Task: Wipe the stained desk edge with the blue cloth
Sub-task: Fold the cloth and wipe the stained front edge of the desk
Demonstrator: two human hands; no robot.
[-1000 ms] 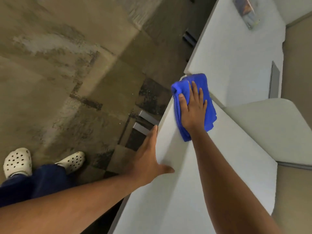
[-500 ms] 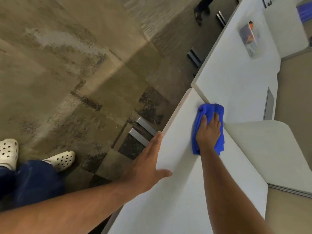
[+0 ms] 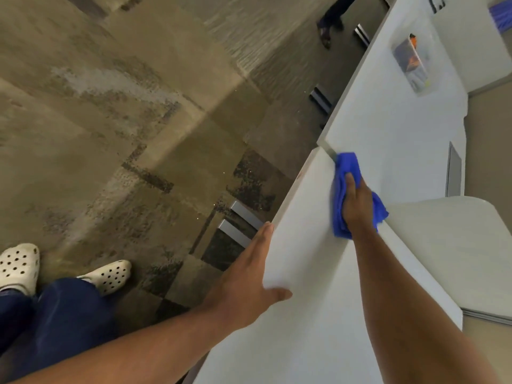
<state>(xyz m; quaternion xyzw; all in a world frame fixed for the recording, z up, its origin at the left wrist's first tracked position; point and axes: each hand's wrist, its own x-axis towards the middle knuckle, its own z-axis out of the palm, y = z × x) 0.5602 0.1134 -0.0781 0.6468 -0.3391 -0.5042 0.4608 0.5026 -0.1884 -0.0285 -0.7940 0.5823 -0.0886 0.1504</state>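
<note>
The white desk (image 3: 304, 206) runs up the right half of the view, and its left edge shows a faint brownish mark (image 3: 299, 176). My right hand (image 3: 356, 202) presses the blue cloth (image 3: 347, 164) flat on the desk top, beside the seam to the adjoining desk. The cloth bunches under the palm and sticks out ahead of the fingers. My left hand (image 3: 249, 275) rests flat over the desk's left edge, fingers together and thumb spread on the top, holding nothing.
An adjoining white desk (image 3: 388, 128) carries a clear plastic packet (image 3: 411, 63). A beige partition (image 3: 454, 245) stands right of the cloth. Metal desk legs (image 3: 241, 220) and stained carpet lie left. My feet in white clogs (image 3: 108, 275) are at lower left; another person's shoe (image 3: 324, 31) is far off.
My right hand has slid the cloth away from the left desk edge, rightward across the top to the seam and partition. The view has shifted back. My left hand has stayed put.
</note>
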